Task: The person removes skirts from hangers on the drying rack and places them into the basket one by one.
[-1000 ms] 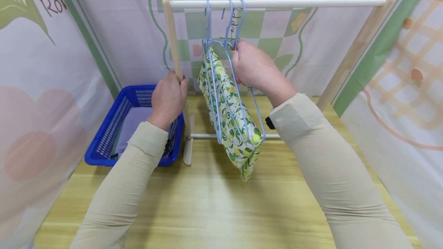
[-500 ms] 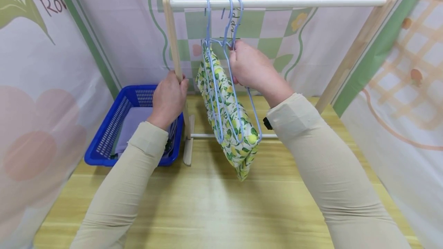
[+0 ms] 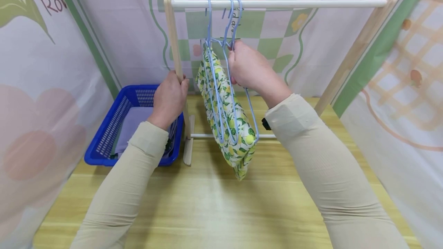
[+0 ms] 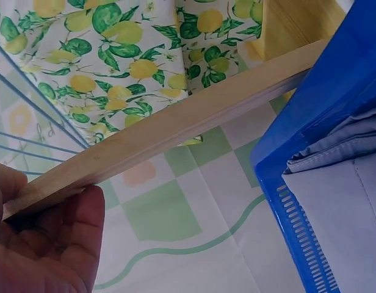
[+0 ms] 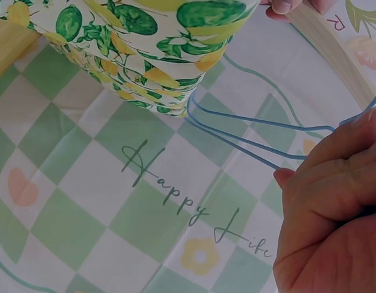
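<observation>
Three light-blue hangers (image 3: 240, 10) hook over the white rail (image 3: 311, 4) of a clothes rack, towards its left end. A folded cloth with a lemon print (image 3: 230, 126) hangs from them, low over the table. My right hand (image 3: 250, 68) grips the rightmost hanger just below its hook; its fingertips are partly hidden in the head view. In the right wrist view, blue hanger wires (image 5: 255, 122) run from the cloth to that hand. My left hand (image 3: 170, 97) holds the rack's left wooden post (image 3: 174, 35), thumb and fingers around it, as the left wrist view also shows.
A blue plastic basket (image 3: 104, 141) with folded lilac cloth (image 3: 135, 124) stands left of the post. The rack's right wooden post (image 3: 356, 57) rises at the right. Printed fabric walls surround the wooden table (image 3: 221, 210), and a lower white bar crosses behind the cloth.
My right hand has slid slightly left, carrying the gripped hanger closer to the others. The lemon-print cloth's lower end has shifted left too. The left hand stays on the post.
</observation>
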`<state>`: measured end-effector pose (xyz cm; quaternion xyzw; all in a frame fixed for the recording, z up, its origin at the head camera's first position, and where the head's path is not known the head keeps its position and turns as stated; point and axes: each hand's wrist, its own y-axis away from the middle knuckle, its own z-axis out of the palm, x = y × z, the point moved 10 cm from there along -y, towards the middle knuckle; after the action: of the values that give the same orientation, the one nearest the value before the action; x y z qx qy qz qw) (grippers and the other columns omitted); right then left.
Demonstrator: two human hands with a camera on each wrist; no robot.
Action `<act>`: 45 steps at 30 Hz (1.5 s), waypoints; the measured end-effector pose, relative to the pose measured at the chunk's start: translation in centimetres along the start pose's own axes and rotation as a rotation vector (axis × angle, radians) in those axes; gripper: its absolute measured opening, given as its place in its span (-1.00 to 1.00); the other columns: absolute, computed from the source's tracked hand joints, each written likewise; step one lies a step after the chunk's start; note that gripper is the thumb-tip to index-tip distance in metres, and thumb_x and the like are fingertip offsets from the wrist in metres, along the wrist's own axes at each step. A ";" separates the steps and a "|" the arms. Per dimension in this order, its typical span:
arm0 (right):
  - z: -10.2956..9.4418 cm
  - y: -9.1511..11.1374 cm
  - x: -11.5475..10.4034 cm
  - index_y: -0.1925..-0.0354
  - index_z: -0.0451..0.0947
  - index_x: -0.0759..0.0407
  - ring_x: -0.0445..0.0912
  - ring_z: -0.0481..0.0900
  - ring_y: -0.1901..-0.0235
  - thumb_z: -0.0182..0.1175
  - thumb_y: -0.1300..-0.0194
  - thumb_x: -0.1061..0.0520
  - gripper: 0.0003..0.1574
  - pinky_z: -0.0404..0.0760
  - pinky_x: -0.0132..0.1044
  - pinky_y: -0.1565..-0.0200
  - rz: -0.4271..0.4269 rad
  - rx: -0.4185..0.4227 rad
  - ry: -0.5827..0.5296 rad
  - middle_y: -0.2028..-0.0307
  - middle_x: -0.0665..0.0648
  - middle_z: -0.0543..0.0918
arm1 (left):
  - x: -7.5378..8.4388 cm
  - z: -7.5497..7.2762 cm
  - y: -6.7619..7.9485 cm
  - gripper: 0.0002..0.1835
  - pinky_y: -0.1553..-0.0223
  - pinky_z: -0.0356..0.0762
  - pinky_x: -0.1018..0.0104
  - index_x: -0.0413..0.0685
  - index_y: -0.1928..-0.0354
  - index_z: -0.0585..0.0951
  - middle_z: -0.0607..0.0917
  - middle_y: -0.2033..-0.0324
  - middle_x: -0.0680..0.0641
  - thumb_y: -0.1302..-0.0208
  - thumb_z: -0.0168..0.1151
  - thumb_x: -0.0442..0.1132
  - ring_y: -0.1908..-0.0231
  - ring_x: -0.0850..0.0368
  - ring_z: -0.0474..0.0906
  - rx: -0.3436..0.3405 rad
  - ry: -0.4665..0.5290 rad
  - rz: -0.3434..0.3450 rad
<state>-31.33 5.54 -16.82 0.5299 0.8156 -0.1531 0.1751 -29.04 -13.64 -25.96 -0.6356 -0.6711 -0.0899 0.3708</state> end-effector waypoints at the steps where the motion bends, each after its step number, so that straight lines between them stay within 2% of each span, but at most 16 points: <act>1: 0.0 0.0 0.0 -0.36 0.24 0.19 0.05 0.56 0.43 -0.46 -0.68 -0.01 -0.44 0.49 -0.12 0.28 0.001 -0.001 0.001 0.31 0.21 0.70 | 0.0 0.0 0.0 -0.58 0.41 0.51 0.06 -0.21 -0.22 0.48 0.58 0.33 -0.16 -0.69 -0.11 -0.02 0.45 -0.09 0.51 -0.001 0.000 0.001; 11: 0.0 0.0 0.0 -0.42 0.21 0.22 0.05 0.54 0.44 -0.46 -0.66 0.00 -0.41 0.49 -0.13 0.32 -0.001 0.006 0.002 0.36 0.15 0.67 | 0.1 0.0 0.1 -0.59 0.43 0.50 0.08 -0.18 -0.20 0.49 0.57 0.35 -0.15 -0.69 -0.12 0.00 0.46 -0.08 0.50 -0.009 0.001 -0.005; 24: -0.3 0.2 0.3 -0.20 0.31 0.16 0.02 0.66 0.44 -0.42 -0.68 -0.07 -0.50 0.59 -0.13 0.28 -0.005 0.012 -0.026 0.28 0.14 0.65 | 0.0 0.1 0.0 -0.60 0.37 0.53 0.06 -0.19 -0.20 0.49 0.58 0.32 -0.15 -0.69 -0.12 -0.02 0.43 -0.09 0.52 -0.012 0.002 -0.013; 33: -0.5 0.4 0.5 -0.17 0.34 0.11 0.00 0.64 0.45 -0.40 -0.70 -0.13 -0.50 0.58 -0.16 0.30 0.005 0.033 -0.067 0.22 0.15 0.67 | 0.0 0.0 0.1 -0.60 0.40 0.51 0.06 -0.19 -0.21 0.50 0.56 0.36 -0.15 -0.68 -0.12 -0.03 0.46 -0.08 0.50 -0.010 0.003 -0.008; 40: -0.6 0.3 0.5 -0.25 0.35 0.13 0.00 0.65 0.42 -0.44 -0.70 -0.16 -0.41 0.60 -0.16 0.27 -0.007 0.061 -0.096 0.23 0.14 0.66 | 0.1 0.0 0.1 -0.59 0.41 0.53 0.07 -0.19 -0.20 0.50 0.55 0.37 -0.15 -0.68 -0.12 -0.02 0.47 -0.09 0.50 -0.007 0.003 -0.003; 45: -0.7 0.3 0.8 -0.42 0.28 0.12 -0.02 0.67 0.40 -0.43 -0.69 -0.21 -0.32 0.58 -0.15 0.23 0.007 0.091 -0.135 0.22 0.12 0.70 | 0.1 0.1 0.1 -0.60 0.40 0.54 0.05 -0.18 -0.19 0.50 0.55 0.38 -0.14 -0.68 -0.13 -0.02 0.46 -0.10 0.51 -0.007 0.003 -0.003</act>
<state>-31.42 6.66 -16.60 0.5288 0.7921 -0.2249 0.2059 -28.94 -13.52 -26.01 -0.6358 -0.6712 -0.0939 0.3694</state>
